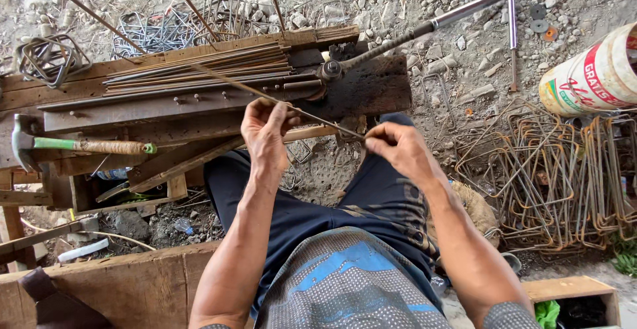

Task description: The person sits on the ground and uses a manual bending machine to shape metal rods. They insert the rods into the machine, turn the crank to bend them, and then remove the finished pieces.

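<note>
A thin steel rod slants from the upper left down across the wooden bench toward my lap. My left hand grips the rod near its middle, fingers curled round it. My right hand pinches the rod's lower end, just in front of the bench edge. A bundle of straight rods lies along the bench top. Beside it sits a bending tool with a long metal pipe handle reaching to the upper right.
A hammer with a green and wrapped handle lies on the bench at left. Rusty bent stirrups are heaped on the gravel at right, more grey ones at top left. A white bucket lies at right. Wooden planks are at lower left.
</note>
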